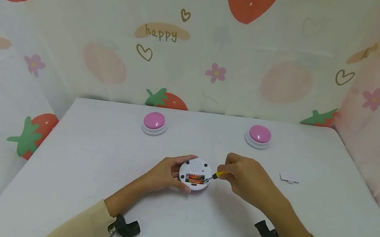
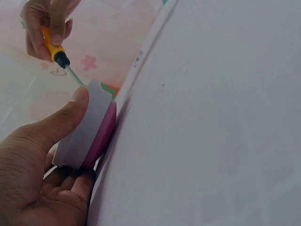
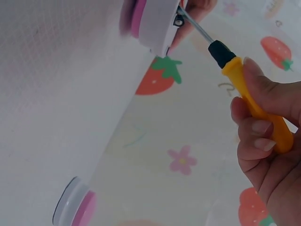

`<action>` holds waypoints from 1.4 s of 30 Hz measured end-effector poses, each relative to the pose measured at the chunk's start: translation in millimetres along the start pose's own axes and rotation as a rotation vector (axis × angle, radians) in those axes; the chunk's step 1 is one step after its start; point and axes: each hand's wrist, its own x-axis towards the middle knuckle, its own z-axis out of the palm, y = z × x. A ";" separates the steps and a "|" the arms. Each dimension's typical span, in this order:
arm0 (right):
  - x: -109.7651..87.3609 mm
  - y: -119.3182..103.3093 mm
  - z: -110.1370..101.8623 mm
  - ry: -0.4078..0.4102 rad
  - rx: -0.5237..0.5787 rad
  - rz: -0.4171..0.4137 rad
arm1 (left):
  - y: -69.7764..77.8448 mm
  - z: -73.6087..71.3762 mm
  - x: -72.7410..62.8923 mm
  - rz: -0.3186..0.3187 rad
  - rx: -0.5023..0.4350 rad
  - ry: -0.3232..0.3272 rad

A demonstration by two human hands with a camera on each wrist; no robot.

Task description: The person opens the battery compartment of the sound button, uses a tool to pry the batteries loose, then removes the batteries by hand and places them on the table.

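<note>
A round white push-button light with a pink dome (image 1: 197,166) is turned back side up, its battery bay uncovered. Two red-and-black batteries (image 1: 195,178) lie in the bay. My left hand (image 1: 167,174) grips the device by its rim, thumb on the near side; in the left wrist view the pink side (image 2: 102,136) faces the table. My right hand (image 1: 247,180) holds a screwdriver (image 3: 254,99) with a yellow handle and black collar. The screwdriver's metal tip reaches the right end of the battery bay; whether it touches a battery is too small to tell.
Two more pink-domed buttons stand dome up at the back of the table, one at left (image 1: 154,122) and one at right (image 1: 259,136). A small white battery cover (image 1: 289,178) lies right of my right hand. A strawberry-print cloth (image 1: 220,41) hangs behind the white table (image 1: 78,151).
</note>
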 end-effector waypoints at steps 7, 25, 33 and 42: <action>0.8 -2.4 0.7 -0.001 -0.008 0.000 | 2.9 0.8 -0.1 0.001 0.010 0.003; 2.0 -4.0 4.9 0.016 -0.026 0.004 | 3.7 0.9 0.3 0.000 -0.012 -0.003; 1.7 -4.2 4.6 0.033 -0.060 -0.015 | 0.5 0.3 1.0 -0.005 -0.020 0.003; 0.8 -0.8 3.9 0.046 -0.052 -0.011 | -0.6 -0.5 1.4 -0.008 -0.027 -0.004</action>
